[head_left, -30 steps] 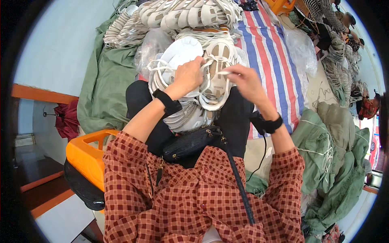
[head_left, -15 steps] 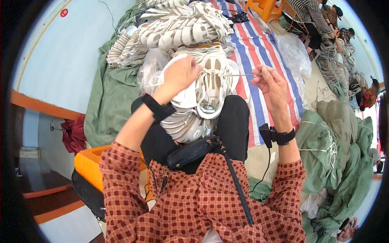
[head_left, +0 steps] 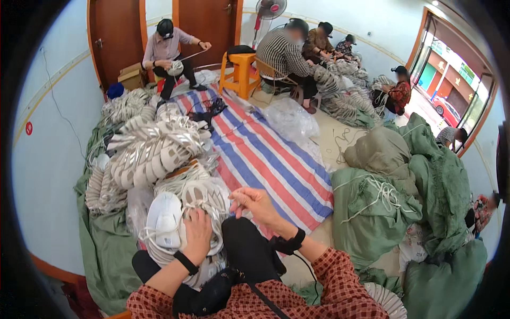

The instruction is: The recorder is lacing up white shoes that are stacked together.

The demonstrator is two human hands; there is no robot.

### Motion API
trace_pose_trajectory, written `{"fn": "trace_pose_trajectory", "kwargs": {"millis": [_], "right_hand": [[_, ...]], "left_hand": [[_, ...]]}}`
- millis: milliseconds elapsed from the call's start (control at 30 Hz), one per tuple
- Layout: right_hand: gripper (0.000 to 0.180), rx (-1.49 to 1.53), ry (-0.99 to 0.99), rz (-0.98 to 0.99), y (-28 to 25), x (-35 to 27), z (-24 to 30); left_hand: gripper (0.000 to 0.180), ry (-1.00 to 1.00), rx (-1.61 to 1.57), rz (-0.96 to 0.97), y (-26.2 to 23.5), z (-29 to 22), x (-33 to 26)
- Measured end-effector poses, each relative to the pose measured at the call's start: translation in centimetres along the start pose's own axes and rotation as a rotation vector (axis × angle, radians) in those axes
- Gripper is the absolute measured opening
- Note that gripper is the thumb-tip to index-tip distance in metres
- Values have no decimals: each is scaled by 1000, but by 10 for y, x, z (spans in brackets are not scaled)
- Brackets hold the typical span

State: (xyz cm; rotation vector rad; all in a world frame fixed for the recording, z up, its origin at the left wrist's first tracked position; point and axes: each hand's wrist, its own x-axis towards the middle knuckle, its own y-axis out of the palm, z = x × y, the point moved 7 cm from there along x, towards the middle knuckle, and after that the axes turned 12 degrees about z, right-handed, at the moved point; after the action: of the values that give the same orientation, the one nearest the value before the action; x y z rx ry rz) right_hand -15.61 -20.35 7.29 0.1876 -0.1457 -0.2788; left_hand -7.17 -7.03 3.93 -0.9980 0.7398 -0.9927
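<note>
A white and beige shoe upper with laces lies on a stack of similar pieces between my knees. My left hand presses down on it, fingers bent over its lacing. Beside that hand, a smooth white shoe-shaped piece leans on the left of the stack. My right hand is raised just right of the upper, above my knee, thumb and fingertips pinched together. What they pinch is too small to make out.
Bundled uppers are heaped ahead on the left. A striped sheet covers the floor, with an orange stool at its far end. Green sacks stand right. Several people work at the back; one sits by the doors.
The view has tilted up and turned right, bringing the room into sight. My left hand has settled on the upper. My right hand, earlier stretched out with a thin straight rod, is now closer to it.
</note>
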Motion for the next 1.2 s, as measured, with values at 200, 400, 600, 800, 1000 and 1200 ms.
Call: {"fn": "trace_pose_trajectory", "kwargs": {"millis": [200, 400, 600, 800, 1000, 1200], "right_hand": [[21, -216, -10, 33, 18, 15, -23], [10, -1027, -359, -53, 23, 24, -39], [20, -1162, -436, 275, 78, 30, -51], [17, -1687, -549, 601, 125, 32, -75], [7, -921, -245, 340, 86, 46, -57], [9, 4, 103, 24, 35, 67, -84]], "left_hand": [[35, -40, 96, 22, 22, -2, -12], [62, -69, -641, -168, 22, 35, -33], [45, -218, -935, -105, 54, 57, -28], [48, -282, -893, -88, 58, 63, -38], [48, -193, -1117, -322, 33, 69, -50], [37, -19, -1293, -455, 8, 63, 7]]}}
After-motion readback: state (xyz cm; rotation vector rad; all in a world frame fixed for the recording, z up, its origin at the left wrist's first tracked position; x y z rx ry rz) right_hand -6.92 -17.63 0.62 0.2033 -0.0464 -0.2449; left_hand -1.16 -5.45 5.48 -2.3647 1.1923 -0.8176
